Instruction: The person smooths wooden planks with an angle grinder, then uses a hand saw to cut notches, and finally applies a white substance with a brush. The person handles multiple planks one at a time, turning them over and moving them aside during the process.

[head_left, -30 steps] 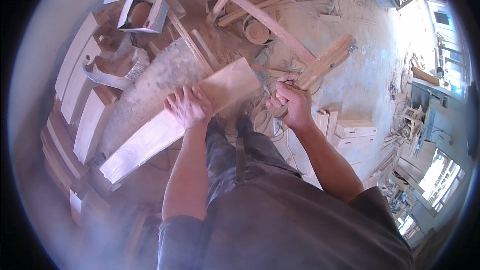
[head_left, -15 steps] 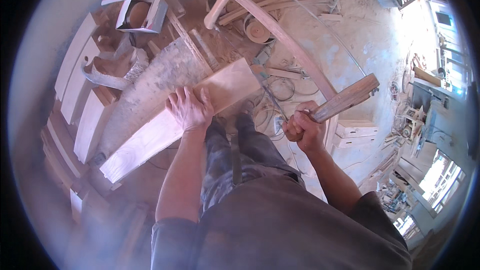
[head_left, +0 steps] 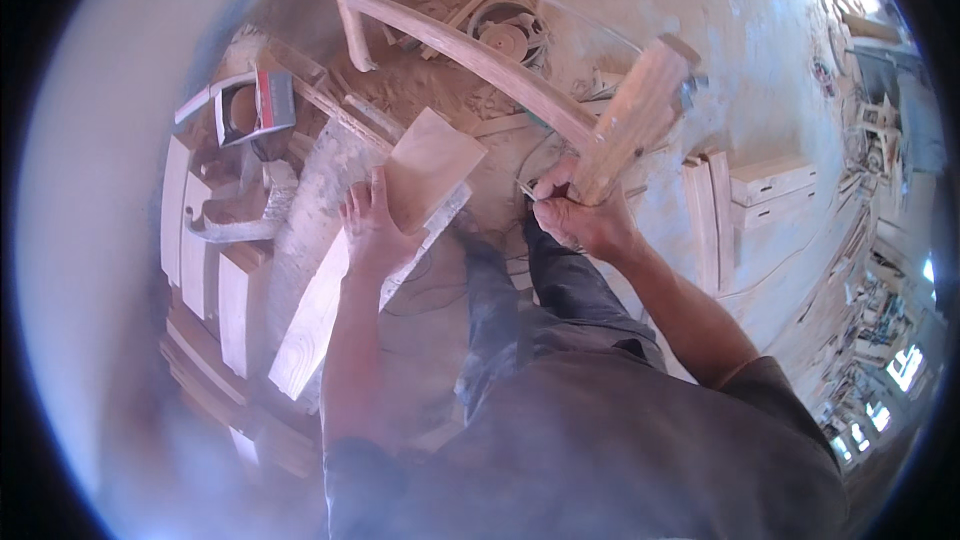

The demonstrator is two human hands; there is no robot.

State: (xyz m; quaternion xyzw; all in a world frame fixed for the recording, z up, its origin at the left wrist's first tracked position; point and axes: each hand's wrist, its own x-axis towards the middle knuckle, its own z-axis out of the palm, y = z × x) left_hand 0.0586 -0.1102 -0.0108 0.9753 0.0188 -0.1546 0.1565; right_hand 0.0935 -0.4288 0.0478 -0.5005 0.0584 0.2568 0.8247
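Left hand (head_left: 372,230) lies flat, pinning the board (head_left: 400,230) steady, while right hand (head_left: 580,215) grips 1 wooden mallet (head_left: 635,120) (raised toward 1 o'clock).

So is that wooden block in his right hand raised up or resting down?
Raised: the right hand grips the wooden block, tilted above the floor, clear of the board.

A sawdust-covered floor (head_left: 740,60) carries curved wooden pieces (head_left: 480,50), stacked boards (head_left: 215,280) and offcuts.
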